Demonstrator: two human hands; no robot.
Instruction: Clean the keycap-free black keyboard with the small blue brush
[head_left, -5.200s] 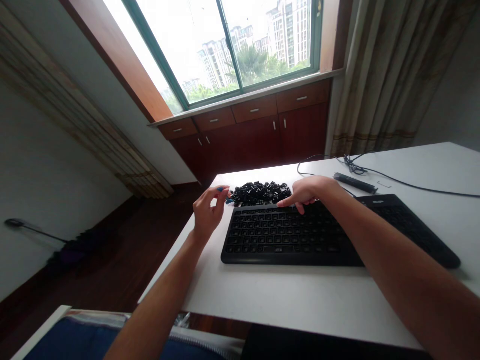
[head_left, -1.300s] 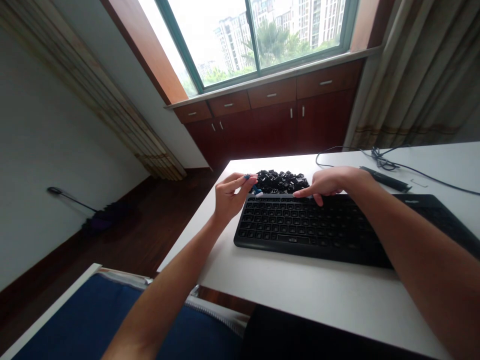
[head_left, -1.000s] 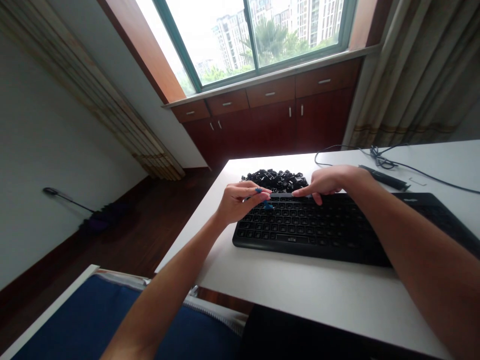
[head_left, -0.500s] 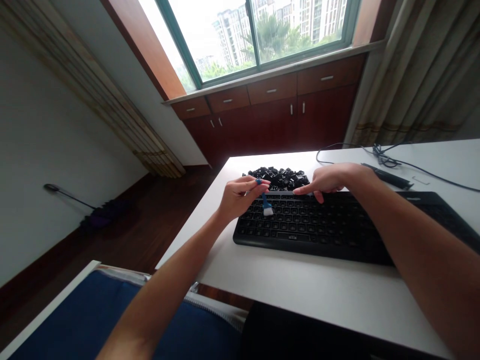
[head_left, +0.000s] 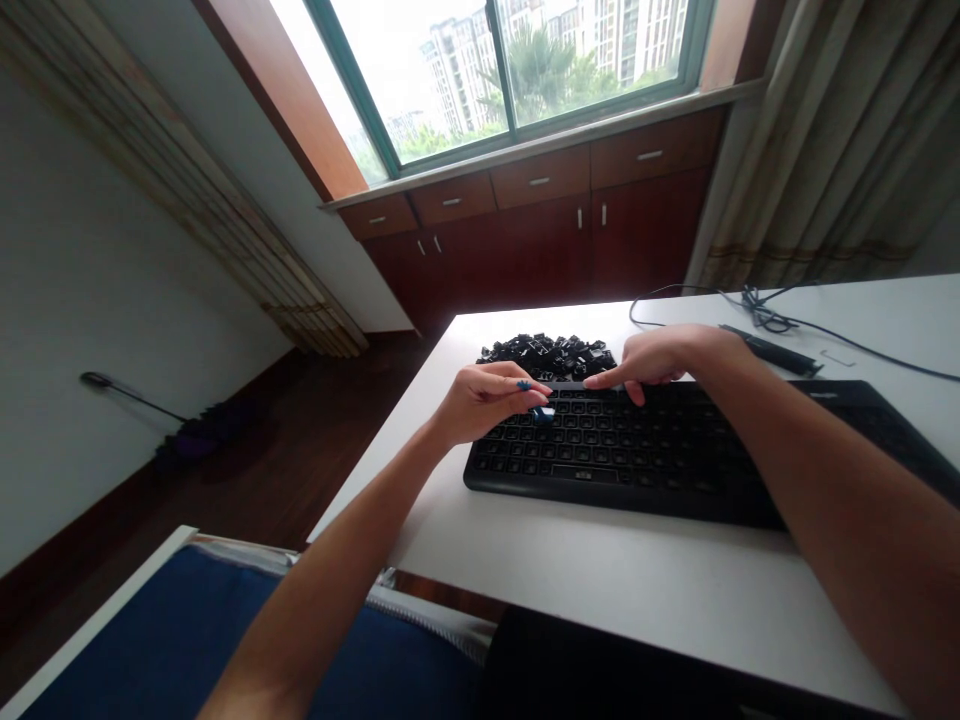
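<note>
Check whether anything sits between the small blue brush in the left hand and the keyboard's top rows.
Nothing visible does. The left hand holds the blue brush right over the keyboard; the right hand rests further right.

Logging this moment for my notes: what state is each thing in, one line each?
left hand: pinching a small blue brush over the keyboard's top-left keys
small blue brush: held, tip pointing down at the keys
right hand: index finger resting on the keyboard's top edge
keyboard: flat on the white table
loose black keycaps: piled behind the keyboard
cable: lying loose
</note>
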